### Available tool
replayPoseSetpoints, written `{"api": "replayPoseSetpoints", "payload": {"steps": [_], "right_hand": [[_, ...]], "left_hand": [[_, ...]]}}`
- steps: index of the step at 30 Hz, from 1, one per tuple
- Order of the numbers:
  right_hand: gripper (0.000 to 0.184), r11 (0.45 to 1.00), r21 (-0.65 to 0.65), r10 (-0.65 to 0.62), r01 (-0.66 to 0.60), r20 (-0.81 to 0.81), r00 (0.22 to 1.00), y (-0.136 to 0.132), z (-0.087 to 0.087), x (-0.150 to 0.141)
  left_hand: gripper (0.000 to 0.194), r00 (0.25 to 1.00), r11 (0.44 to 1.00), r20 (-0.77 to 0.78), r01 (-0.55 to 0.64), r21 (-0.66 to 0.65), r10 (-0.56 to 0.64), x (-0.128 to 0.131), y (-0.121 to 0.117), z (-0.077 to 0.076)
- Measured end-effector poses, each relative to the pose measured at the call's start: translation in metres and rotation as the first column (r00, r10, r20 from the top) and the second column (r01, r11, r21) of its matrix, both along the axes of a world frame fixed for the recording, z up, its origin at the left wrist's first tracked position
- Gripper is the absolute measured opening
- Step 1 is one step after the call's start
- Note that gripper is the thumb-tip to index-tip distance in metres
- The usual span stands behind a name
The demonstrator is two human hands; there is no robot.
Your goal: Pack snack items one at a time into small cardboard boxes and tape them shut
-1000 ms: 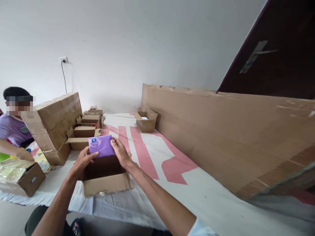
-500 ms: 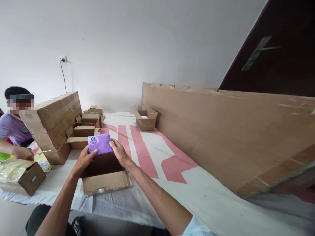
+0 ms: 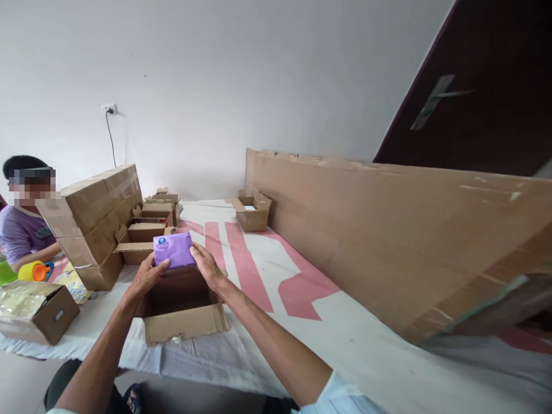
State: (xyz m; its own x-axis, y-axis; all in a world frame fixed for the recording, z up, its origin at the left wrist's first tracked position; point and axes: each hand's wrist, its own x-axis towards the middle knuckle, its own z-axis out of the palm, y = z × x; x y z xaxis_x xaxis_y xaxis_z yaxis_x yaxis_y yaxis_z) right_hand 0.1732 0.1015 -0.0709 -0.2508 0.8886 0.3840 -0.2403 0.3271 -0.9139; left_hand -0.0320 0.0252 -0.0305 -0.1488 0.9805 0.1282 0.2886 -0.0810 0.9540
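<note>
A purple soft packet [image 3: 173, 250] with a small round blue mark is held between both my hands, just above the far edge of an open cardboard box [image 3: 183, 325]. My left hand [image 3: 145, 278] grips the packet's left side, thumb on top. My right hand [image 3: 207, 267] grips its right side, fingers curled on the edge. The box stands on a white sheet with red shapes [image 3: 297, 293], its near flap folded down towards me. Its inside looks dark and I see nothing in it.
A long cardboard panel [image 3: 388, 230] leans along the right. Stacked sealed cartons [image 3: 92, 213] and several small open boxes [image 3: 149, 230] stand at the left, another small box [image 3: 250, 211] at the back. A person in purple [image 3: 23, 230] sits far left by a box of wrapped goods [image 3: 37, 307].
The packet and both hands have stayed over the box, shifting only slightly. The person at the left now has a yellow and orange object by the hand.
</note>
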Motion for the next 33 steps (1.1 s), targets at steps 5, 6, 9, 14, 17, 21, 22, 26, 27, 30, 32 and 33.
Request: {"api": "replayPoseSetpoints", "payload": {"steps": [5,6,9,14,17,21,22,26,27,30,32,33], "right_hand": [[0.07,1.0,0.006,-0.012,0.012,-0.008,1.0,0.008,0.008,-0.003],[0.071,1.0,0.006,-0.012,0.012,-0.009,1.0,0.01,0.008,-0.004],[0.072,1.0,0.01,-0.005,0.005,-0.012,1.0,0.017,0.009,-0.007],[0.069,1.0,0.006,-0.019,0.019,0.001,1.0,0.027,0.015,-0.009],[0.068,0.999,0.02,-0.03,0.03,0.004,1.0,0.029,0.021,-0.008],[0.071,0.997,0.062,-0.041,0.042,-0.018,0.999,0.024,0.024,-0.003],[0.073,0.997,0.07,-0.043,0.045,-0.024,0.999,0.022,0.025,-0.002],[0.078,0.992,0.109,-0.06,0.065,-0.053,0.997,0.012,0.031,0.003],[0.077,0.99,0.122,-0.064,0.071,-0.058,0.996,0.009,0.033,0.004],[0.075,0.985,0.152,-0.078,0.086,-0.058,0.995,0.0,0.044,0.009],[0.074,0.982,0.165,-0.085,0.094,-0.06,0.995,-0.007,0.052,0.012],[0.074,0.98,0.173,-0.087,0.098,-0.067,0.994,-0.011,0.056,0.014]], "left_hand": [[0.082,1.0,1.0,0.005,-0.002,-0.01,0.002,-0.003,0.015,0.001],[0.083,1.0,1.0,0.006,-0.002,-0.013,0.002,-0.004,0.019,0.001],[0.086,1.0,1.0,0.011,0.001,-0.023,-0.001,-0.006,0.028,0.001],[0.084,0.999,0.999,0.011,0.037,-0.034,-0.037,-0.005,0.039,0.007],[0.085,0.998,0.998,0.013,0.064,-0.011,-0.063,0.001,0.039,0.013],[0.087,0.997,0.996,0.009,0.08,0.045,-0.081,0.007,0.032,0.021],[0.086,0.997,0.995,0.007,0.082,0.057,-0.083,0.008,0.029,0.023],[0.078,0.995,0.989,0.007,0.1,0.11,-0.102,0.012,0.02,0.033],[0.076,0.994,0.986,0.005,0.108,0.126,-0.109,0.013,0.018,0.035],[0.076,0.993,0.98,-0.014,0.12,0.161,-0.119,0.017,0.013,0.045],[0.073,0.992,0.972,-0.033,0.127,0.199,-0.123,0.021,0.009,0.052],[0.07,0.991,0.963,-0.042,0.137,0.233,-0.13,0.024,0.006,0.056]]}}
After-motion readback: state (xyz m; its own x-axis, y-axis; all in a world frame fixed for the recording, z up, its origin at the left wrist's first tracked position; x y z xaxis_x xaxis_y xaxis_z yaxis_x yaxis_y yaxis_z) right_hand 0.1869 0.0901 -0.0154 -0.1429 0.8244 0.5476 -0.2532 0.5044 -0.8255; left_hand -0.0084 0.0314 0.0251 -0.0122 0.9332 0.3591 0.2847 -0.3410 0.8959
